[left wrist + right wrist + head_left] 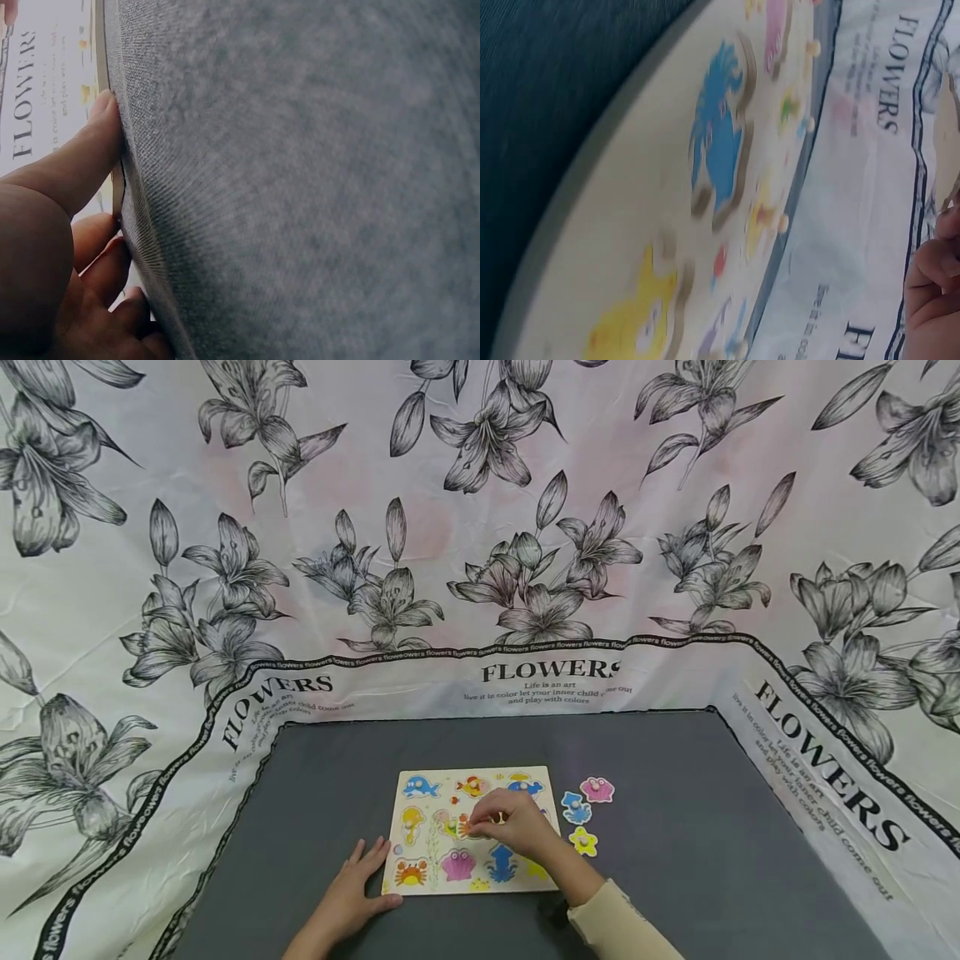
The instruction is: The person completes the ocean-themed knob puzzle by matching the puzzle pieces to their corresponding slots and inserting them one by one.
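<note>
Head: your right hand [521,827] is pinching a piece [462,827] over the board [446,778]; your left hand [347,893], fingers spread, is touching it. Left wrist: your thumb [105,116] is bracing; keep steadying. Right wrist: you should be aligning the piece before lowering.

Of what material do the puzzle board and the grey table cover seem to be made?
The puzzle board looks like wood or fibreboard with a smooth printed face: its recesses show brownish walls. The grey table cover looks like matte fabric, perhaps woven or knitted: fine ribbed texture shows close up.
</note>
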The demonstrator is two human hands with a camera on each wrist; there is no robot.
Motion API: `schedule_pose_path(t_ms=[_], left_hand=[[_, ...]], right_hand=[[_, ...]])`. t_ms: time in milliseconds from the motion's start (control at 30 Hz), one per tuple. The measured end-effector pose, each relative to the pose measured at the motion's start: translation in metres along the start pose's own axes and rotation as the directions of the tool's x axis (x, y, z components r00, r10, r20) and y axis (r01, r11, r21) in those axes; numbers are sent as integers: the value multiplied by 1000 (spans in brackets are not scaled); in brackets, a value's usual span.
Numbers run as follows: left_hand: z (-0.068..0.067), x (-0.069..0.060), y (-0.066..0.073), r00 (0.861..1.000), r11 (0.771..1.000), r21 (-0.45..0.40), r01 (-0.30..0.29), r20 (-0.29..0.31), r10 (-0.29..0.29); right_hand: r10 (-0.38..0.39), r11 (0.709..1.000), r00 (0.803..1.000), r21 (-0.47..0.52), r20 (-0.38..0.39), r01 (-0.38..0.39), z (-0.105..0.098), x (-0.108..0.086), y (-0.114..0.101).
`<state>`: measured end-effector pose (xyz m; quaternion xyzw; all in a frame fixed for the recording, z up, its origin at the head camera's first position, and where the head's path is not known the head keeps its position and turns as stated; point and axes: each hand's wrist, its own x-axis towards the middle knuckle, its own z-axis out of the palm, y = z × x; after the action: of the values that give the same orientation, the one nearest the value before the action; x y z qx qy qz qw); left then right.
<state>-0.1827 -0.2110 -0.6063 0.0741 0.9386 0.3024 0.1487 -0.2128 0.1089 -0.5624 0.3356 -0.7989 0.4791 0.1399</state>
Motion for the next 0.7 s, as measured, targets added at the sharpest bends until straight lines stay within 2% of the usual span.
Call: schedule_pose_path(t_ms=[367,700], left_hand=[[3,3,2,1000,1000,9,-25,-16,26],[-1,-2,-2,999,999,5,-43,-10,43]], right_hand=[[93,996,990,-22,103,-91,33,13,-2],[149,989,966,-36,213,-145,68,24,-10]])
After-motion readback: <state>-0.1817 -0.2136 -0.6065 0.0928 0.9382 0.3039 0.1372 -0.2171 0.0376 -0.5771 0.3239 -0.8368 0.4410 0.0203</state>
